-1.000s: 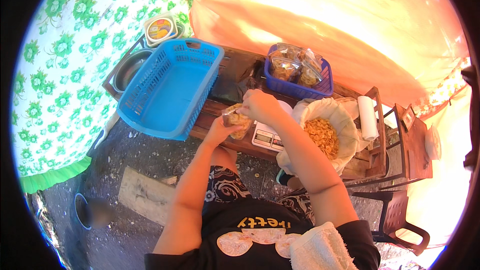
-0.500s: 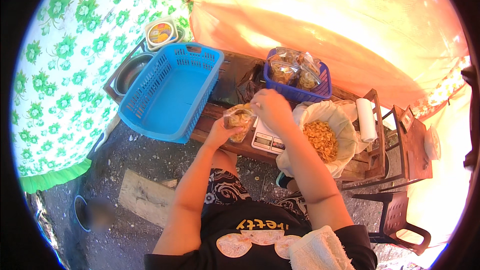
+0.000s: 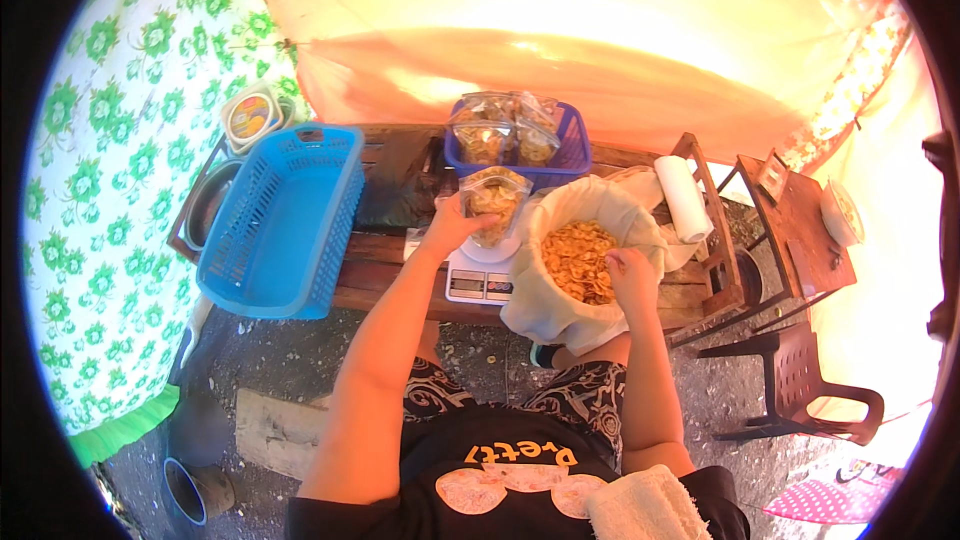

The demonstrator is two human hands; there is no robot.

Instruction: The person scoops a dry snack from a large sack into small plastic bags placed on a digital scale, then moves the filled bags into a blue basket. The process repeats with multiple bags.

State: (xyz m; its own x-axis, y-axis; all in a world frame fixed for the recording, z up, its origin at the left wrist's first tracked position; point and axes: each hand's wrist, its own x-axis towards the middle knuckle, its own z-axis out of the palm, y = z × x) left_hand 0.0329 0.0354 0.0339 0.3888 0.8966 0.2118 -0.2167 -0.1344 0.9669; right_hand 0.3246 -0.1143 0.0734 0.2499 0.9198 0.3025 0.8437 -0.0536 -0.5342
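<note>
My left hand (image 3: 452, 228) is closed on the side of a clear plastic pouch (image 3: 497, 202) part-filled with yellowish chips. The pouch stands upright over the white kitchen scale (image 3: 479, 284); whether its weight rests on the plate is hard to tell. To the right sits a container lined with pale cloth (image 3: 545, 312), holding a heap of orange-yellow chips (image 3: 578, 262). Over the right part of that heap is my right hand (image 3: 634, 282), its fingers pinched together. What they hold, if anything, is too small to make out.
Behind the scale, a dark blue basket (image 3: 575, 145) holds several filled pouches. A large light blue basket (image 3: 285, 220) stands on the wooden bench (image 3: 375, 280) at left. A paper roll (image 3: 684, 198) lies at right, near a brown plastic chair (image 3: 800, 390) and small table (image 3: 790, 230).
My right hand has left the pouch's top and moved right and down to the chips. My left hand has shifted the pouch over the scale. The whole view has turned to the right.
</note>
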